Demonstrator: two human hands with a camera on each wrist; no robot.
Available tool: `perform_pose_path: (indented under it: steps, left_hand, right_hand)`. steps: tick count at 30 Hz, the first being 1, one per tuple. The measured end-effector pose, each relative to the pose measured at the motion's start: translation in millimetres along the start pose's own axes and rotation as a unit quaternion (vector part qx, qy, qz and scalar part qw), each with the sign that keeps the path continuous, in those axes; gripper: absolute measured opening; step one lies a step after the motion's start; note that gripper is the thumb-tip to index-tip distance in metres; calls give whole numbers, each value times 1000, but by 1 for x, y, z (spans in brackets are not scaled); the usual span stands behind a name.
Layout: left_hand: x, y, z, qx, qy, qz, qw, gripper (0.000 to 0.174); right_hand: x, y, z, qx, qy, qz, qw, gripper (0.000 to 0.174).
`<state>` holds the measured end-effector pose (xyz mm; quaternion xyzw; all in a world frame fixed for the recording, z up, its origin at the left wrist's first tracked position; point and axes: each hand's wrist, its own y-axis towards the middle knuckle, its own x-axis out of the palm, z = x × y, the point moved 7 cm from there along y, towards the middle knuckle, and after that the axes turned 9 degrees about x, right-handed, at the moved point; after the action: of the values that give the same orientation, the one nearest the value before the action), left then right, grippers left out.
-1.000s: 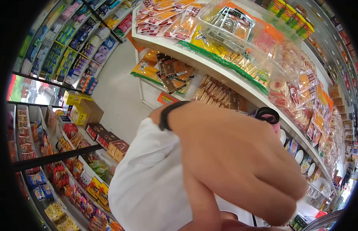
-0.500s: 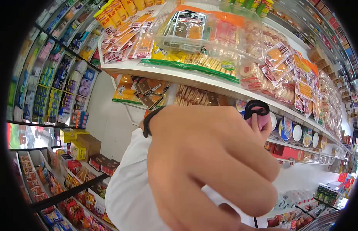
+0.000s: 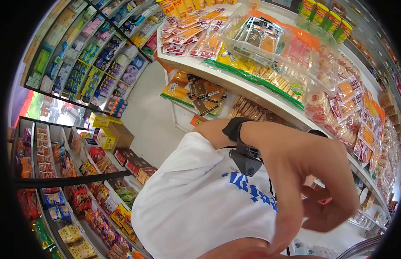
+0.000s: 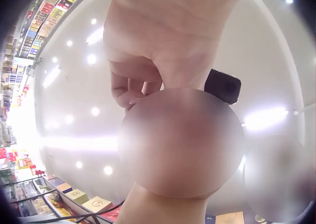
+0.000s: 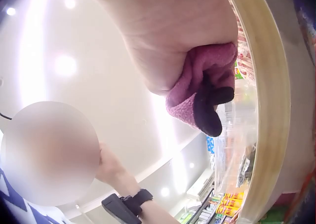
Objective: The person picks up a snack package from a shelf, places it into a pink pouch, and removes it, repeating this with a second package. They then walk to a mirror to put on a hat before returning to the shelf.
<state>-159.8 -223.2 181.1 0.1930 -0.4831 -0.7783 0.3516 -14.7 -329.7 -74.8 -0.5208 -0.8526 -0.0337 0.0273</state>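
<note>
My left hand (image 3: 312,172) is raised close to the head camera, its fingers loosely bent and the thumb reaching down toward the face. In the left wrist view the same hand (image 4: 168,41) is against the blurred face, with nothing showing between its fingers. A black strap and wrist camera (image 3: 245,159) sit on that wrist. My right hand (image 5: 173,31) grips a folded pink fuzzy cloth (image 5: 185,95) with black edging. In the head view the left hand hides nearly all of the right hand and cloth.
A white display counter (image 3: 183,64) carries bagged snacks (image 3: 261,75) and a clear plastic tray (image 3: 273,52); packs lie on the shelf below. Packed shelves (image 3: 92,73) line the left side, with cardboard boxes (image 3: 120,134) on the floor. Yellow canisters (image 3: 323,19) stand at the back.
The left hand has turned, showing its thumb side and wrist camera, and now covers the pink cloth seen beyond it before. The head view swung one way and back.
</note>
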Motion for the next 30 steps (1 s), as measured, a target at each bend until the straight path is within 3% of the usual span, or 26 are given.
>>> perform_pose_path:
  steps: [3,7,11,14,19,22,23,24,25,26,27,30]
  left_hand:
    - [12,10,0,-7,40,-87,995,45]
    - [27,2,-34,-75,-113,-23,990,47]
    - [29,3,-36,26,-66,-58,996,41]
    - [31,7,-32,4,-66,-107,992,38]
    - [39,4,-42,-39,-111,-64,991,41]
    - [11,-9,-38,-92,1,-7,996,34]
    - [-8,-16,-24,-124,93,65,986,31]
    - [-28,-26,-10,-167,174,134,961,30]
    - [-53,-39,9,-211,279,249,903,28]
    - [-82,-41,23,-140,385,244,879,39]
    - [-111,-45,42,-108,523,225,815,36]
    - [-214,-89,79,-106,708,264,646,32]
  right_hand:
    - [-4,-1,2,0,-1,12,1000,28]
    - [-9,0,7,8,4,25,1000,28]
    - [-15,-5,5,0,3,25,1000,27]
    - [-12,-7,0,-22,-3,13,1000,26]
    - [-18,-10,-1,-10,-20,27,999,26]
    - [-24,-13,-1,4,-42,67,997,26]
    - [-26,-15,-2,16,-57,89,994,26]
    - [-28,-15,-2,30,-82,125,988,26]
    - [-25,-18,-12,-6,-47,36,998,26]
    - [-25,-18,-17,-18,-41,29,999,26]
    - [-25,-17,-17,-17,-35,32,999,26]
    - [-22,-15,-17,-19,-18,23,999,28]
